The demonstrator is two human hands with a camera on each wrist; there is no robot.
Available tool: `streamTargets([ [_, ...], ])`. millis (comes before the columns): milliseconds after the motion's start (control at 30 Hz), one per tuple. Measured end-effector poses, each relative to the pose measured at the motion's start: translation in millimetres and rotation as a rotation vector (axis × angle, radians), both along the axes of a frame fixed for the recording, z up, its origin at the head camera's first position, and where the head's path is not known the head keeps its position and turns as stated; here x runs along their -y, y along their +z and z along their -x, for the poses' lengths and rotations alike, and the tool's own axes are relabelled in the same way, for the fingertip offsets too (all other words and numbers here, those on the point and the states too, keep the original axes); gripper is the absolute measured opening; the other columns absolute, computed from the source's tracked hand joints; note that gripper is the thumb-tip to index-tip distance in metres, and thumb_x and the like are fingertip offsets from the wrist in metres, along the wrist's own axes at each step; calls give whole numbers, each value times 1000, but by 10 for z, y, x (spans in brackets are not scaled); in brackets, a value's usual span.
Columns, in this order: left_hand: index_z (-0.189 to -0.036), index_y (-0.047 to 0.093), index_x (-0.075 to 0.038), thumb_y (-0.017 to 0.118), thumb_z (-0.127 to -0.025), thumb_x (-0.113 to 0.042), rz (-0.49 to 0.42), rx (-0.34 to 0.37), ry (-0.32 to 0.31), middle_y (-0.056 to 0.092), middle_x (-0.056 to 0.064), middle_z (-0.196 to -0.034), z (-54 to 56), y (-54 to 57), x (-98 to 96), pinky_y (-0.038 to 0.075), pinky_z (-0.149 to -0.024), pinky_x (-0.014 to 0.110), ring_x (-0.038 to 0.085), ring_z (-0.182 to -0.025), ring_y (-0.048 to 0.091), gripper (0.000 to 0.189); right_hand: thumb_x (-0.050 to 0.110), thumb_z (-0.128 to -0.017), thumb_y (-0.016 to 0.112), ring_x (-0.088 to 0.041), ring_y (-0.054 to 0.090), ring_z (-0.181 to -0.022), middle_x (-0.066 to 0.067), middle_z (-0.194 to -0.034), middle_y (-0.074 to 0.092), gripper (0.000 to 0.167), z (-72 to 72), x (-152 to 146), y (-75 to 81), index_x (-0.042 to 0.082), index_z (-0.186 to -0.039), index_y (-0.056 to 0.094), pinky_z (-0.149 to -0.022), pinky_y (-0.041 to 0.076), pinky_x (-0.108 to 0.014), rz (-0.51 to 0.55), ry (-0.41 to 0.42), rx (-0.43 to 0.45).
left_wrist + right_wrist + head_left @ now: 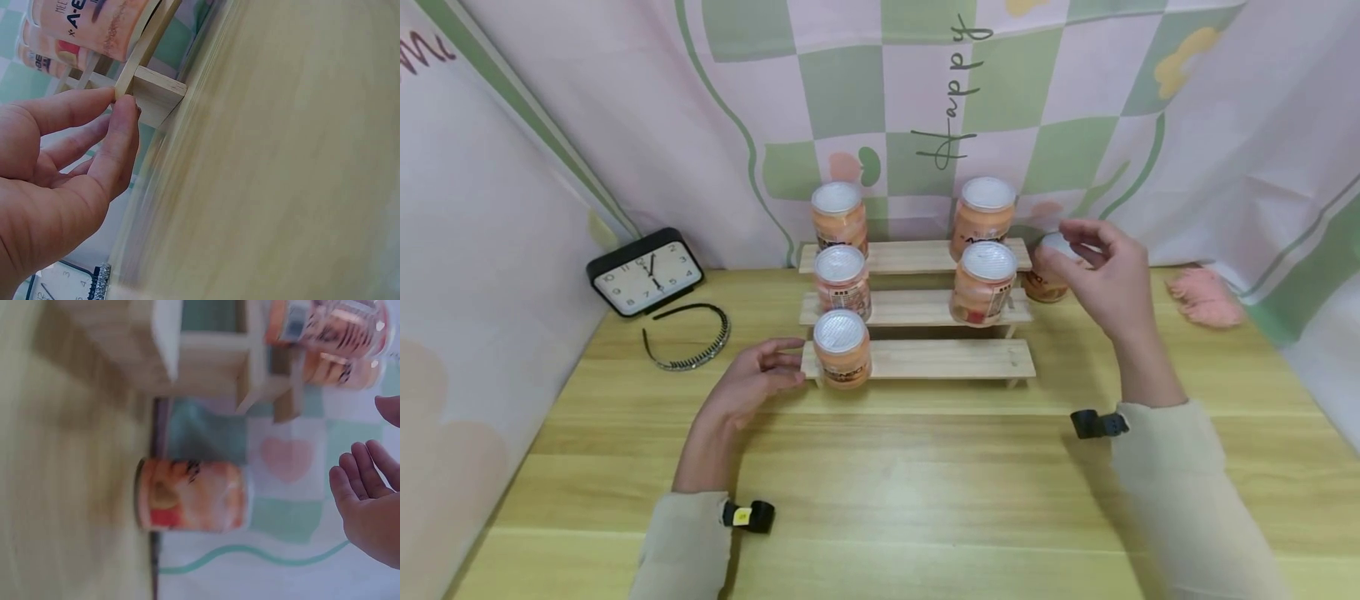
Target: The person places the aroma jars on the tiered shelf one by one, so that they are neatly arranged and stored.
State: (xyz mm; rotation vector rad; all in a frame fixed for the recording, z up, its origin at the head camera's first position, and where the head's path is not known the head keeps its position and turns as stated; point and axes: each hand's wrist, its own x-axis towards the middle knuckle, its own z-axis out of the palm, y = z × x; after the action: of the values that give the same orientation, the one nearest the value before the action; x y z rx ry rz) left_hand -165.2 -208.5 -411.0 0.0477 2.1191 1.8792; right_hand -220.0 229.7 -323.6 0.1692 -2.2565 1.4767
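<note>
A three-step wooden rack (943, 358) stands on the table with orange-labelled jars on its steps. My left hand (751, 385) pinches the left end of the lowest step between thumb and fingers, beside the front jar (842, 362). In the left wrist view the fingertips (125, 109) meet the board's corner. To the rack's right, another jar (194, 495) stands upright on the table. My right hand (1108, 279) hovers near its top, fingers loosely bent. A gap shows between that hand and the jar in the right wrist view.
Two jars stand on the top step and two on the middle one, at left and right. A black-framed clock (646, 271) and a dark headband (724, 333) lie at left. A pink cloth-like item (1206, 297) lies at right. A patterned curtain (842, 92) hangs behind.
</note>
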Motion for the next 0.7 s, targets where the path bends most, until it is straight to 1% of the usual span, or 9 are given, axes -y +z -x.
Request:
streamTargets([
  [133, -146, 46, 5, 63, -91, 8, -14, 0, 1, 56, 25, -125, -5, 7, 14, 56, -93, 33, 27, -107, 60, 58, 17, -90, 76, -23, 52, -124, -17, -132, 58, 53, 126, -99, -56, -7, -134, 58, -110, 43, -30, -21, -44, 63],
  [233, -146, 46, 5, 62, -91, 10, -19, -1, 3, 56, 24, -123, -5, 23, 8, 56, -92, 33, 26, -105, 61, 58, 19, -90, 75, -28, 48, -129, -22, -139, 53, 60, 213, -179, -100, -7, -139, 53, -113, 40, -32, -38, -81, 108],
  [367, -146, 45, 6, 62, -90, 11, -19, 7, 3, 57, 24, -122, -3, 34, -21, 57, -92, 33, 24, -103, 62, 58, 25, -91, 75, -32, 44, -136, -24, -147, 47, 70, 317, -291, -160, -6, -146, 46, -116, 36, -33, -83, -114, 171],
  [467, -145, 46, 6, 62, -89, 11, -18, 16, 9, 56, 25, -122, -4, 32, -32, 57, -91, 33, 25, -102, 62, 58, 31, -92, 75, -36, 40, -140, -24, -152, 42, 78, 391, -347, -209, -4, -151, 39, -118, 33, -39, -110, -116, 241],
  [600, -145, 46, 6, 63, -88, 10, -12, 18, 23, 57, 25, -122, -5, 26, -29, 57, -90, 33, 26, -100, 63, 59, 37, -90, 76, -41, 39, -139, -25, -154, 39, 86, 485, -380, -285, -3, -154, 34, -116, 35, -47, -129, -108, 325],
  [700, -144, 47, 6, 63, -87, 9, -10, 14, 26, 59, 25, -119, 0, 18, -32, 57, -90, 34, 26, -99, 64, 59, 36, -89, 78, -41, 42, -135, -26, -152, 42, 87, 541, -403, -347, -4, -153, 36, -112, 39, -48, -123, -92, 353],
])
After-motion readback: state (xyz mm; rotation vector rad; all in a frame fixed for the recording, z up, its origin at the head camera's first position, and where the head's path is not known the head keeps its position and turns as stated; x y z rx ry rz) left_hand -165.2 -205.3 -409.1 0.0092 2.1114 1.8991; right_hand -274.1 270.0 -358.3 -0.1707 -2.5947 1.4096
